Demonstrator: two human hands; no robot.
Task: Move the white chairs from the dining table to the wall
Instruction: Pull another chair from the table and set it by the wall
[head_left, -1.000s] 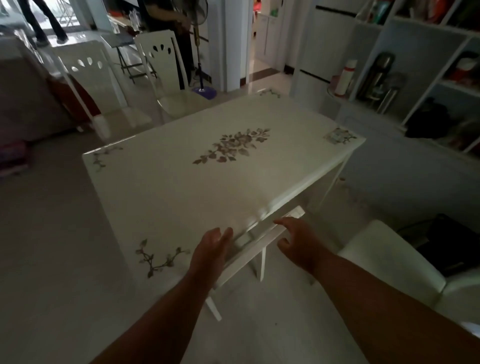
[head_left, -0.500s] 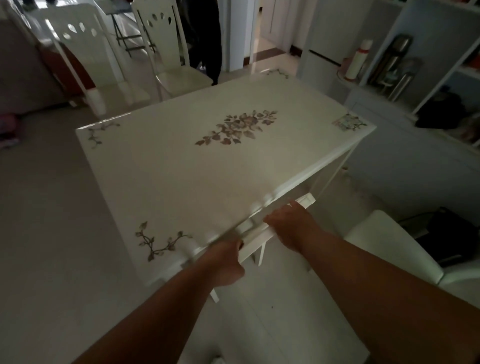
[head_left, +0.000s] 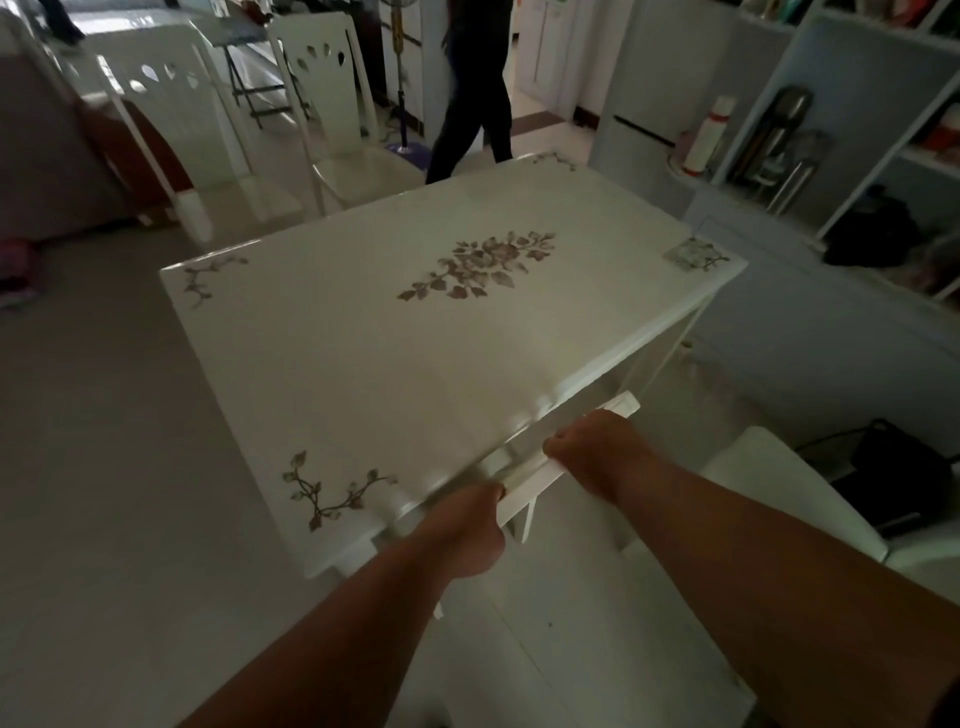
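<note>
Dim room, pale tiled floor (head_left: 104, 467) underfoot. White open shelving (head_left: 872, 130) along the right wall, holding a white-and-red flask (head_left: 709, 135), steel flasks (head_left: 779, 135) and a dark bag (head_left: 872, 228). Pedestal fan (head_left: 400, 78) on a purple base near a white pillar. Bright daylight through the far doorway at upper left. Dark-clothed legs of a person (head_left: 472, 93) walking past at the far end. Brownish sofa (head_left: 47, 156) on the left.
</note>
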